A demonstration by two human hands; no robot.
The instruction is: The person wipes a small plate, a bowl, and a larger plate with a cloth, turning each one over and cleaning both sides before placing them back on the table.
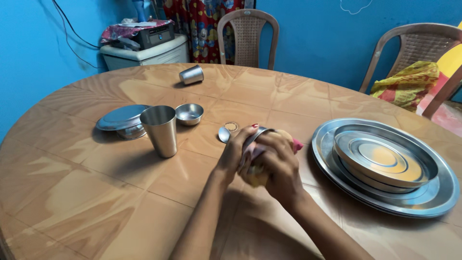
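Near the middle of the tabletop, the left hand curls shut around a small steel bowl, steadying it, while the right hand presses a yellow cloth against it. Tumbler stands left; stacked plates sit right.

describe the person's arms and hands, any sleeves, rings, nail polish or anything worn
Both forearms are bare as far as the view shows, with no sleeves, watch or bangles. No rings show on the left hand or the right hand. One fingertip of the left hand has a red-painted nail. The rest of the nails are hidden.
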